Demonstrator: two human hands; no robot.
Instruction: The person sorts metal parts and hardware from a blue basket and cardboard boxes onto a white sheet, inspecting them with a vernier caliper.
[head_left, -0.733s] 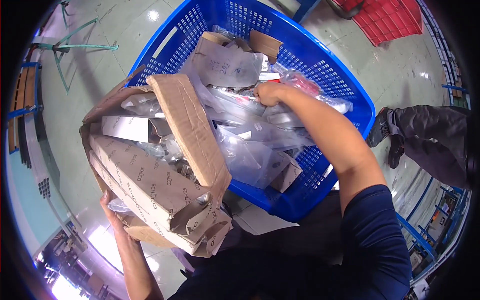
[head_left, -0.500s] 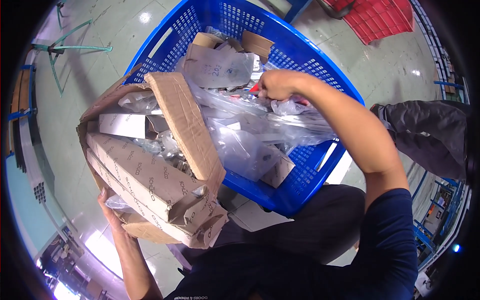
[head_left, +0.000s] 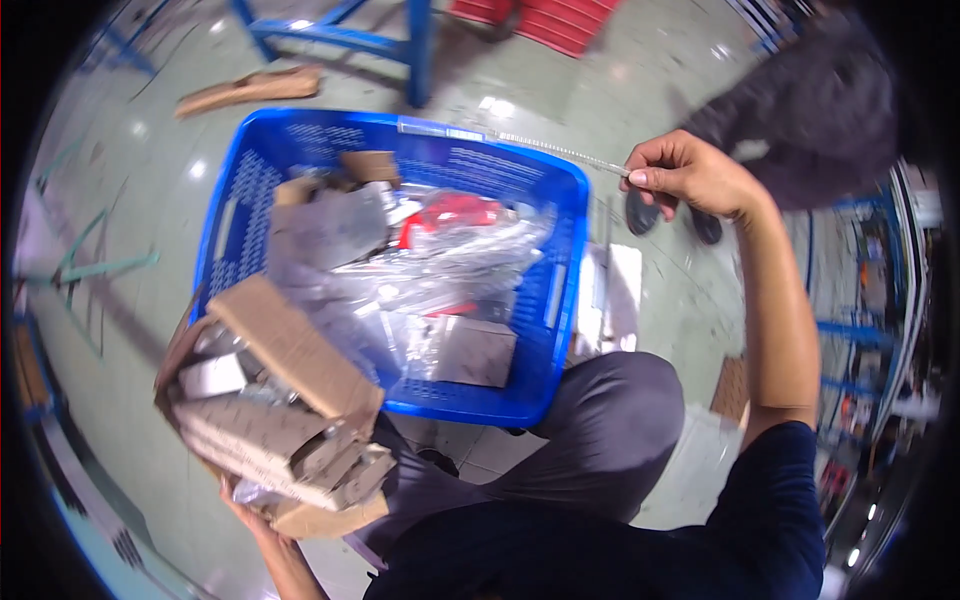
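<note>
My left hand (head_left: 243, 508) is closed on the lower edge of an opened cardboard box (head_left: 300, 340), its fingers partly hidden beneath it. Tilted over the near left corner of a blue plastic basket (head_left: 480, 408), the box contains a white carton (head_left: 214, 375), long brown printed cartons (head_left: 250, 440) and clear plastic bags. Out to the right, my right hand (head_left: 690, 175) pinches one end of a long, thin, clear ribbed strip (head_left: 560, 152). The strip stretches left across the basket's far rim, where a whitish, label-like part (head_left: 450, 131) shows. Motion blur hides its exact kind.
In the basket lie clear plastic bags (head_left: 440, 255), red pieces (head_left: 460, 210) and a small carton (head_left: 477, 352). Behind it stand a blue metal frame (head_left: 418, 60) and a red crate (head_left: 565, 22). Another person's dark-trousered legs (head_left: 800, 110) are at the far right.
My right hand has come up out of the basket and moved right, drawing the thin strip with it. The view has shifted. My left hand still holds the box.
</note>
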